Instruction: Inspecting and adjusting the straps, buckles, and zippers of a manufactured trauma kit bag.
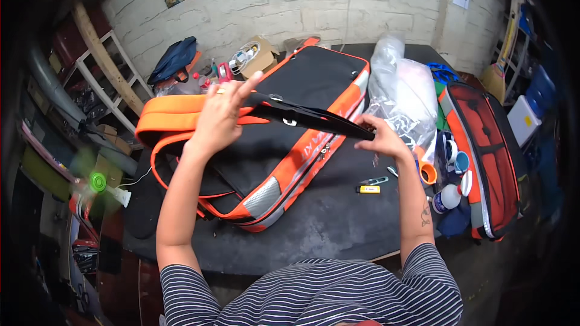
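A large black and orange backpack (314,78) lies across the dark table, with silver reflective patches and zips along its side. My left hand (220,118) is closed over its padded orange shoulder strap (172,113), one digit stretched upward and a ring on another. My right hand (382,137) pinches the far end of a flat black strap (314,121). That strap stretches above the bag between my hands, with a small metal-looking buckle (290,122) on it. The left fingertips are partly hidden behind the hand and strap.
Right of the bag lie clear plastic wrapping (393,78), a yellow lighter (368,189), a small cutter (374,180), an orange tape roll (428,173) and a white bottle (447,198). A second red-orange bag (483,157) stands at the right edge. A green-hubbed fan (98,182) spins at left.
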The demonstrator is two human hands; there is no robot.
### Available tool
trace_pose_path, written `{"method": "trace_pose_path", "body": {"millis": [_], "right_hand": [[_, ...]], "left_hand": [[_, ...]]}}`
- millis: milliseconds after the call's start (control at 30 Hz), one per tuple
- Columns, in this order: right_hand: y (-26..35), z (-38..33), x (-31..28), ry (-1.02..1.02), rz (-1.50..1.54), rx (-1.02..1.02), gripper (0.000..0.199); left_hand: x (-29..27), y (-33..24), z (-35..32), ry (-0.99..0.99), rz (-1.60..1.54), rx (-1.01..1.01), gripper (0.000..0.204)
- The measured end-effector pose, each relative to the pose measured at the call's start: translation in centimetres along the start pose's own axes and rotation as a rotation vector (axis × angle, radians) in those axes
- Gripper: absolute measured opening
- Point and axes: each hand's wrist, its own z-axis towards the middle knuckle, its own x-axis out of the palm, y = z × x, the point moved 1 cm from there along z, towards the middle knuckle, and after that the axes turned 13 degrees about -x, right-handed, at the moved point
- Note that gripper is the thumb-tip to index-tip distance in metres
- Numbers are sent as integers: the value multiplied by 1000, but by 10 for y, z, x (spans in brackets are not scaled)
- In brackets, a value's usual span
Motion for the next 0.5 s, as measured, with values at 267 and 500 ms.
{"method": "trace_pose_path", "body": {"millis": [267,500], "right_hand": [[-46,-16,-44,-88,571,-90,42],[-61,-12,-46,-94,536,-82,30]], "left_hand": [[24,18,3,103,327,-38,91],[38,30,-3,171,357,-86,92]]}}
